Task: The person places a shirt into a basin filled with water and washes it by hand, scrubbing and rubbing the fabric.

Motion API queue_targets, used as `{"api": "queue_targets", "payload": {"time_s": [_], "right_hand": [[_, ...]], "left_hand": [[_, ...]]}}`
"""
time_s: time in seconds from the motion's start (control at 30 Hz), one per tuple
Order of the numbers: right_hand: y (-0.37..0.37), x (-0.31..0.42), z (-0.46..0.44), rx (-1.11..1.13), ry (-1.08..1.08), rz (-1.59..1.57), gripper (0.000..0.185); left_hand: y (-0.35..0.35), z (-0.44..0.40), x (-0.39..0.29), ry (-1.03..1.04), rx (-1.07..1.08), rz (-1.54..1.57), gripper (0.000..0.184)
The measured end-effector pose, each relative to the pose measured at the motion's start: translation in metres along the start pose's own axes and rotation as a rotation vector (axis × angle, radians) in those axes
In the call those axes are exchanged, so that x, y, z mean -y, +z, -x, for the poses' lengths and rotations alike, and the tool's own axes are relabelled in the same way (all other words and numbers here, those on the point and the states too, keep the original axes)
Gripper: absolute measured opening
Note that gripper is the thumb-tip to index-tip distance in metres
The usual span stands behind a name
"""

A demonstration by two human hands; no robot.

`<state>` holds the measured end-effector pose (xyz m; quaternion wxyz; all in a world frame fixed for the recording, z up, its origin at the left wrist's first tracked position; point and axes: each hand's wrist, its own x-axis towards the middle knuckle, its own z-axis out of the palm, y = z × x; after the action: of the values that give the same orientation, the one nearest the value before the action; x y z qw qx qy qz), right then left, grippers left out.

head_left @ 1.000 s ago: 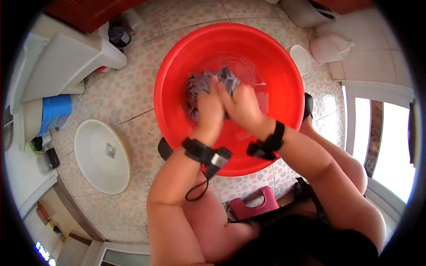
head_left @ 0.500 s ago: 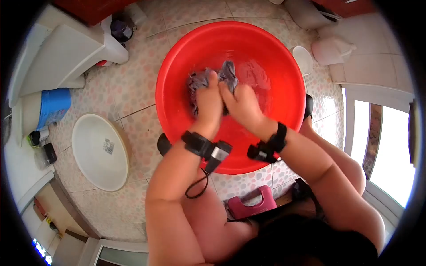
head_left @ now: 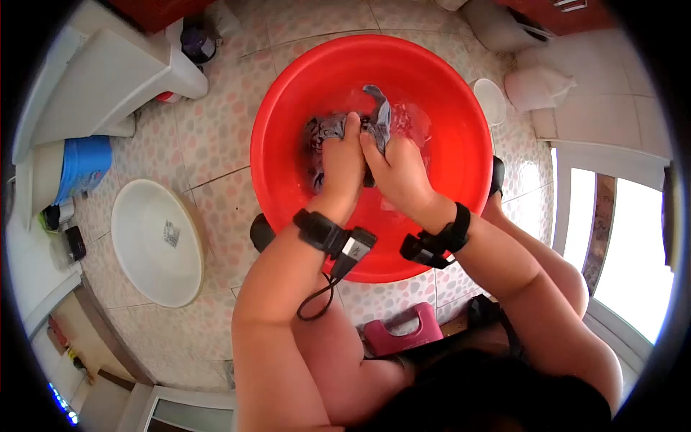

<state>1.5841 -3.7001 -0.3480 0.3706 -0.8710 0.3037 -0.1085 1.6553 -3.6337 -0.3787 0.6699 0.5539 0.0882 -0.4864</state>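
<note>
A wet grey cloth (head_left: 332, 127) with dark patterning is bunched up inside the large red basin (head_left: 277, 108), which has water in its bottom. My left hand (head_left: 342, 165) is closed on the left part of the cloth, thumb pointing away from me. Close beside it, my right hand (head_left: 402, 173) grips the right part, and a twisted end of the cloth sticks up past its thumb. Some of the cloth lies hidden beneath both hands. Each wrist wears a black strap with a small device.
A white basin (head_left: 155, 248) stands on the tiled floor at left, near a blue container (head_left: 86, 165). At right are a small white bowl (head_left: 490, 101) and a whitish jug (head_left: 536, 88). A pink plastic stool (head_left: 404, 333) is below the red basin.
The free end of the cloth by my right hand now reaches farther up and curls over. Both hands stay close together in nearly the same place.
</note>
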Motion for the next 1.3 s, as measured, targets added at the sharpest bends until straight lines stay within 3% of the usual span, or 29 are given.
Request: {"api": "queue_targets", "payload": {"time_s": [0.03, 0.1, 0.13, 0.17, 0.23, 0.27, 0.3, 0.37, 0.43, 0.5, 0.53, 0.57, 0.63, 0.77, 0.97, 1.03, 1.3], "right_hand": [[0.005, -0.011, -0.005, 0.001, 0.004, -0.007, 0.043], [0.005, -0.024, -0.032, 0.007, 0.035, 0.158, 0.041], [0.002, -0.022, -0.033, -0.044, 0.062, 0.120, 0.040], [0.002, -0.018, -0.026, -0.040, 0.058, 0.121, 0.040], [0.003, -0.002, 0.005, 0.009, -0.004, 0.021, 0.039], [0.007, 0.001, 0.010, -0.060, -0.159, 0.074, 0.038], [0.007, -0.003, 0.004, -0.062, -0.157, 0.069, 0.038], [0.001, -0.022, -0.026, -0.042, -0.086, 0.177, 0.035], [-0.002, -0.035, -0.032, -0.012, -0.059, 0.215, 0.037], [-0.006, -0.047, -0.023, 0.044, 0.252, -0.327, 0.041], [-0.008, -0.052, -0.021, 0.068, 0.367, -0.576, 0.042], [-0.011, -0.054, -0.020, 0.062, 0.359, -0.578, 0.042], [-0.021, -0.046, -0.012, 0.085, 0.460, -1.020, 0.041], [-0.027, -0.056, 0.000, 0.155, 0.419, -0.984, 0.043], [-0.041, -0.063, 0.004, 0.092, 0.308, -0.861, 0.049], [-0.040, -0.073, 0.004, 0.186, 0.477, -0.944, 0.049], [-0.038, -0.066, 0.010, 0.109, 0.488, -1.047, 0.050]], "left_hand": [[0.004, 0.000, 0.009, -0.003, -0.004, -0.007, 0.039], [0.023, 0.000, 0.023, 0.269, -0.220, 0.009, 0.033], [0.021, 0.004, 0.018, 0.138, -0.158, -0.074, 0.032], [0.013, 0.001, 0.015, 0.138, -0.162, -0.070, 0.032], [-0.004, -0.011, 0.011, 0.097, 0.046, 0.102, 0.037], [-0.008, -0.015, 0.011, 0.029, 0.059, 0.097, 0.042], [-0.003, -0.009, 0.014, 0.029, 0.058, 0.091, 0.042], [0.017, 0.007, 0.021, 0.061, -0.170, -0.246, 0.039], [0.018, 0.008, 0.018, 0.024, -0.118, -0.164, 0.041], [0.013, 0.007, 0.018, 0.324, -0.078, 0.032, 0.044], [0.006, 0.008, 0.012, 0.322, -0.035, 0.067, 0.043], [0.001, 0.006, 0.007, 0.331, -0.030, 0.065, 0.043], [-0.005, 0.006, 0.002, 0.334, -0.029, 0.088, 0.044], [-0.017, 0.001, 0.010, 0.418, 0.106, 0.047, 0.041], [-0.021, 0.000, 0.003, 0.334, 0.138, 0.201, 0.034], [-0.022, 0.000, 0.006, 0.333, 0.173, 0.205, 0.034], [-0.024, -0.003, 0.008, 0.368, 0.179, 0.160, 0.033]]}}
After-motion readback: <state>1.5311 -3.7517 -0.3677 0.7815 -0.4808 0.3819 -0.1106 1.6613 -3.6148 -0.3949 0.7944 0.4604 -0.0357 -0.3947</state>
